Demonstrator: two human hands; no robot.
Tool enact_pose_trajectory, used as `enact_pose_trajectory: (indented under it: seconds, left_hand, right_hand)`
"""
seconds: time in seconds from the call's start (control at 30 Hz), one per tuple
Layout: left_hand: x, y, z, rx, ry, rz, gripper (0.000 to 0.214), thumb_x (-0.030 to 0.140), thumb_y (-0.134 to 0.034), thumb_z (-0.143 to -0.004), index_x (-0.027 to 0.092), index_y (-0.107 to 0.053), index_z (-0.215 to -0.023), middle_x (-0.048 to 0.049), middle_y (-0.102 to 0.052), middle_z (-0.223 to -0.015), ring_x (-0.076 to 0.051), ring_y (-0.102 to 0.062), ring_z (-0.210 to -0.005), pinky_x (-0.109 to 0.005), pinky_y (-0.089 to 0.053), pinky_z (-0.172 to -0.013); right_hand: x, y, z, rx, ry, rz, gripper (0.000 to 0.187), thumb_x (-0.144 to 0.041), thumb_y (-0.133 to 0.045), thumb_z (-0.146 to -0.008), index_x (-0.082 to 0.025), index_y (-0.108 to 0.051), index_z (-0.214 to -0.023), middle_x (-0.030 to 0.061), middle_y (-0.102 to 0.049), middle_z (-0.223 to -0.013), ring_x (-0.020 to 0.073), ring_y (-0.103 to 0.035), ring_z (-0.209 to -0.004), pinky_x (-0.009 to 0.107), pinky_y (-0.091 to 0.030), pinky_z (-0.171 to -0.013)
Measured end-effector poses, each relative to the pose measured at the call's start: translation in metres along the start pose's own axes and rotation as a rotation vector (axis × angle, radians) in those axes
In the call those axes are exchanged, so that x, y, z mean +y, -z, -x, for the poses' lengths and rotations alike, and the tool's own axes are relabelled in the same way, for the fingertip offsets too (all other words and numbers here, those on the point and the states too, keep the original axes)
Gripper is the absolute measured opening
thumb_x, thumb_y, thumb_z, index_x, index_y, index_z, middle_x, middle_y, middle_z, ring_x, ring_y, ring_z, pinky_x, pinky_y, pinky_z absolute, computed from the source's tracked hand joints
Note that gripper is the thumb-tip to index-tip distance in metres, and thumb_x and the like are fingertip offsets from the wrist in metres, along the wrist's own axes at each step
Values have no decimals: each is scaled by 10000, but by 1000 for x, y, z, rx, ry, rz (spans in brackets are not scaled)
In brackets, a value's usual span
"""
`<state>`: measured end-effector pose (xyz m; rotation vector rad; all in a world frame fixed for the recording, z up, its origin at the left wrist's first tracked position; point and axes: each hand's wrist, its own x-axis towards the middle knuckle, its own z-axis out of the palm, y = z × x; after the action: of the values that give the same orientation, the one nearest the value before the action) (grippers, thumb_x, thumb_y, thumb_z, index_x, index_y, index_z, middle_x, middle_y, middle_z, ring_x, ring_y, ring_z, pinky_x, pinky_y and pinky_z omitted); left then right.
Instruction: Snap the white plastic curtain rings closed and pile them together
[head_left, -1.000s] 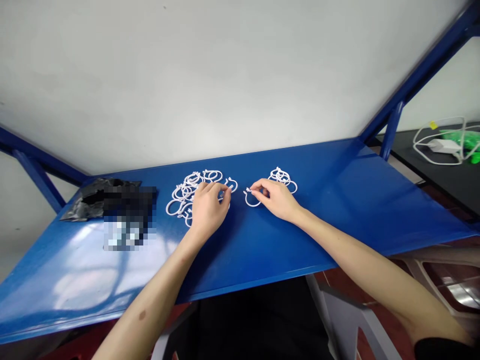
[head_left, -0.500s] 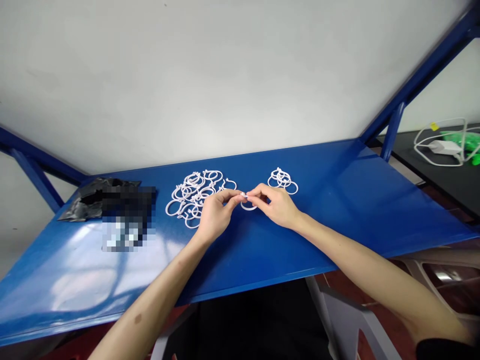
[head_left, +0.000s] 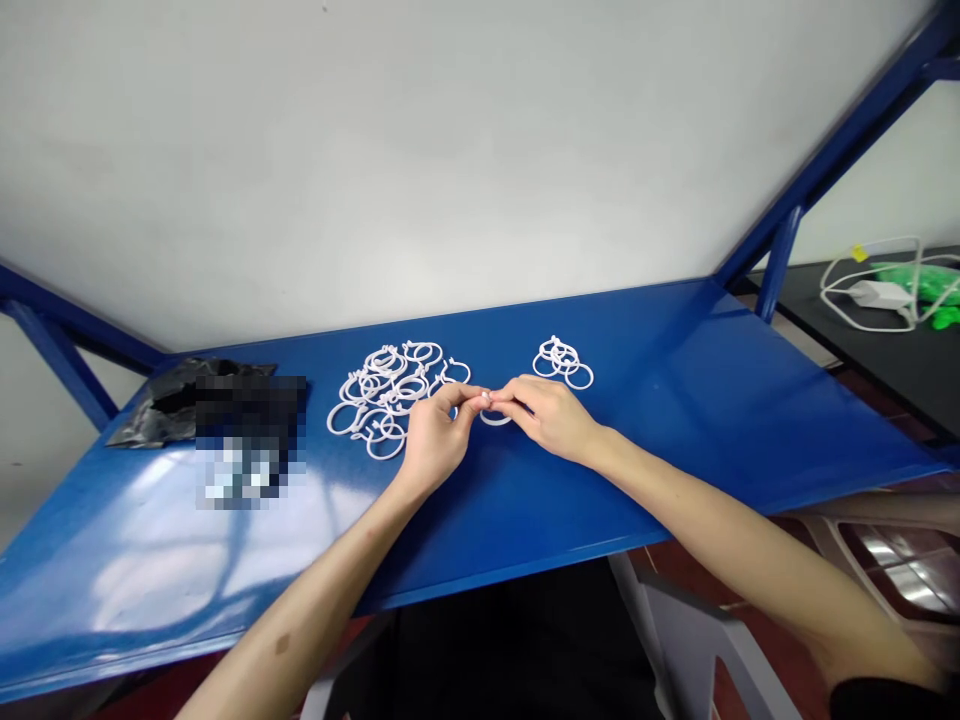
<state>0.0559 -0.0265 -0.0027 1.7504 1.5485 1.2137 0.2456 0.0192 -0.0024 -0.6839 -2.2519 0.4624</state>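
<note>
Between my two hands a white curtain ring (head_left: pixel 495 419) is pinched at its top, its lower loop hanging just over the table. My left hand (head_left: pixel 439 430) is closed, thumb and forefinger on the ring's small end piece. From the other side my right hand (head_left: pixel 551 415) grips the same spot with its fingertips, which hide most of the joint. Just left of my left hand lies a loose pile of white curtain rings (head_left: pixel 386 375), partly covered by that hand. Beyond my right hand sits a smaller cluster of white rings (head_left: pixel 562 360).
The blue table (head_left: pixel 675 400) meets a pale wall behind. At its left lie a crumpled black plastic bag (head_left: pixel 169 405) and a blurred-out patch. Blue frame bars rise at both sides. On a black surface at right are a white charger with cable (head_left: pixel 881 295) and green plastic (head_left: pixel 919 285).
Both hands stay together on the ring; the fingertips have closed in tighter around its end piece. The whole view has shifted slightly. Both groups of rings look the same.
</note>
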Motion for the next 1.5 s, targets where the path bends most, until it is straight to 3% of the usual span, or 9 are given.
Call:
enact_pose_trajectory:
  seconds: [0.2,0.33,0.47,0.6,0.87,1.1,1.23,1.33,1.5]
  left_hand:
    - [-24,1,-13,76,-328,-531,282,318,-655,-940,194,-716,-1186,-140,-727,-1171,-336,-596,-1113,-505,-485,-981]
    - [-40,0,-16,58,-345,-685,183,287,-648,-935,192,-747,-1055,-153,-713,-1147,-366,-557,-1097,-542,-477,-939]
    - [-43,2,-18,79,-360,-674,149,208,-599,-947,215,-736,-890,-103,-734,-1025,-325,-552,-1018,-500,-471,-897]
    - [-33,4,-17,118,-402,-599,154,220,-575,-970,231,-715,-906,-79,-738,-1023,-294,-554,-998,-476,-454,-902]
    - [-14,1,-10,106,-456,-443,125,240,-548,-1005,223,-667,-973,-48,-760,-981,-240,-574,-941,-414,-475,-886]
    - [-11,-1,-8,55,-490,-427,147,268,-564,-1000,233,-694,-940,-47,-760,-916,-223,-608,-896,-396,-497,-848]
    - [-12,-1,-8,-43,-531,-421,139,268,-578,-996,244,-707,-950,-41,-763,-936,-214,-619,-894,-384,-511,-839]
    - [-13,-1,-8,-2,-534,-395,125,238,-576,-991,239,-692,-1039,-55,-742,-1031,-212,-640,-969,-375,-524,-876]
    - [-22,-1,-10,75,-475,-463,364,224,-596,-971,218,-591,-1335,-111,-684,-1278,-262,-617,-1162,-438,-494,-1001]
  right_hand:
    - [27,35,-9,147,-235,254,169,-313,-574,-1021,-243,-722,-977,61,-701,-1018,226,-655,-953,360,-511,-830]
    - [57,61,-4,104,-412,431,171,-315,-612,-984,-242,-746,-907,84,-664,-941,264,-613,-917,405,-498,-769]
    - [73,68,2,39,-488,472,133,-324,-649,-951,-247,-754,-980,79,-693,-924,277,-600,-918,412,-494,-728]
    - [73,67,3,57,-462,461,192,-383,-655,-944,-238,-747,-1027,84,-717,-947,283,-599,-918,412,-495,-706]
    - [44,61,-6,142,-391,404,208,-360,-594,-987,-222,-742,-1032,101,-731,-983,307,-589,-996,467,-502,-852]
    - [8,14,-8,31,-382,-122,202,-406,-589,-990,-233,-691,-1014,18,-772,-903,177,-683,-763,325,-525,-734]
    - [2,-4,-5,52,-397,-224,163,-355,-595,-965,-237,-633,-1070,-7,-762,-833,164,-697,-709,306,-534,-714]
    - [6,-2,-4,87,-368,-209,187,-310,-564,-971,-238,-609,-1137,-15,-743,-805,162,-696,-712,311,-536,-737]
    - [12,3,-4,67,-362,-213,170,-300,-547,-981,-234,-645,-1104,1,-754,-830,169,-718,-761,318,-546,-760]
